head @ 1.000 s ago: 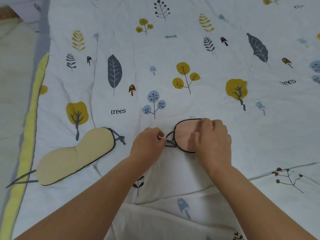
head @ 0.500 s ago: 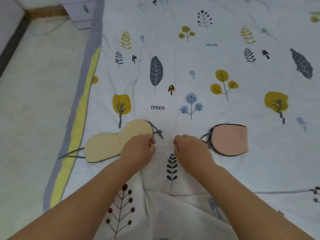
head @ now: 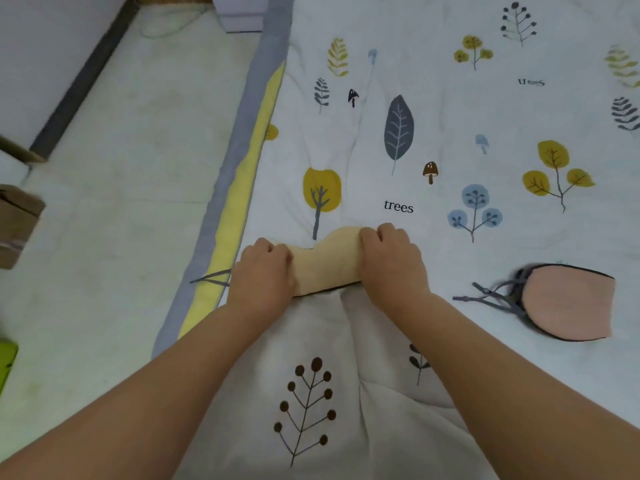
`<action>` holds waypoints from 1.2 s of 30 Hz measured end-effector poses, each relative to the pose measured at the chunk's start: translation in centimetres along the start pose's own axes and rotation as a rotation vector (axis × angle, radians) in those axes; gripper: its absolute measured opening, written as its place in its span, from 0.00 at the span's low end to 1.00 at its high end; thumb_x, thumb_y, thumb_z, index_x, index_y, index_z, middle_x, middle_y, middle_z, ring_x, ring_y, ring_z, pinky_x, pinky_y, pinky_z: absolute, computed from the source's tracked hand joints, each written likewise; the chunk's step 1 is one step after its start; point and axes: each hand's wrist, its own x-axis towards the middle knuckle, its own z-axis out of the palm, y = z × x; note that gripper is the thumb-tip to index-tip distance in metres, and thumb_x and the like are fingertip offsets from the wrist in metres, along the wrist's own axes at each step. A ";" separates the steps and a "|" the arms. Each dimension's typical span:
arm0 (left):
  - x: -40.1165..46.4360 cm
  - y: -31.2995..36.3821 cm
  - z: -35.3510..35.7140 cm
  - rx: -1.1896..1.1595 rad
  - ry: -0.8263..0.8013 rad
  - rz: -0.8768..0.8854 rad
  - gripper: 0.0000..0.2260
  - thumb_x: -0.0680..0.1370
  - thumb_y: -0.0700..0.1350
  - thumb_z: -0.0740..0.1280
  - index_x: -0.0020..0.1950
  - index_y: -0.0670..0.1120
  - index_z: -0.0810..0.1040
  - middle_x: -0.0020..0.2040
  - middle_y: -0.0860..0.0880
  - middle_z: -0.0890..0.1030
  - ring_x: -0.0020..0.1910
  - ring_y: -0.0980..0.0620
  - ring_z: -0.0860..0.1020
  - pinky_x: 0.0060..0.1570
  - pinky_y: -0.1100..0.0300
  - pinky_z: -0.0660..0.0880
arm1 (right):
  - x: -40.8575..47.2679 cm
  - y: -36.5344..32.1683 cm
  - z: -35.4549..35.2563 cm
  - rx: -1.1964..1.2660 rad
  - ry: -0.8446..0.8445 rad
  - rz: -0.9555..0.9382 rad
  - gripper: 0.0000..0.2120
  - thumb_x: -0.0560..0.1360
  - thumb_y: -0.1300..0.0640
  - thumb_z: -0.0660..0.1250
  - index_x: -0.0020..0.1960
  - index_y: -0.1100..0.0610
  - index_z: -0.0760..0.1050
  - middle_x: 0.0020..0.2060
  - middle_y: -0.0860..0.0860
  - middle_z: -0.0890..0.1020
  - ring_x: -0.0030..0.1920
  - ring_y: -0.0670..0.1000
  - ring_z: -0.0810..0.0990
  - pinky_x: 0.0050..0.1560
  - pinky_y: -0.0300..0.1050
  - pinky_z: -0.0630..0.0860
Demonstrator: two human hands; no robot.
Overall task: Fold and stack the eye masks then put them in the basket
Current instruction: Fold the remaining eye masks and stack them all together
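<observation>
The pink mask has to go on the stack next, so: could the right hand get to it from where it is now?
Probably yes. The pink mask lies folded on the quilt to the right of the right hand, with only bare fabric between. That hand would first have to let go of the yellow mask.

A: Yellow eye mask?
B: Soft cloth, matt, smooth face, thin dark piping on the edge. Strap is a thin grey cord, looks elastic.
A: Pink eye mask?
B: Same sort of cloth, matt, smooth, dark trim. Grey straps bunched, blurred, can't tell the small fittings.
A: Quilt?
B: White padded cloth, matt, lightly puckered and creased, printed with leaves and trees. Border is plain grey and yellow cloth.
A: Floor?
B: Pale, hard, dull sheen, a bit scuffed. Box at left looks like cardboard, matt.
</observation>
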 end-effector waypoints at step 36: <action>-1.9 4.1 1.6 -0.697 -0.187 -0.128 0.14 0.75 0.34 0.54 0.41 0.44 0.78 0.46 0.48 0.74 0.46 0.50 0.71 0.41 0.60 0.67 | -7.6 0.8 -2.4 0.736 -0.110 0.192 0.12 0.71 0.58 0.68 0.54 0.56 0.74 0.42 0.49 0.77 0.44 0.51 0.77 0.46 0.44 0.75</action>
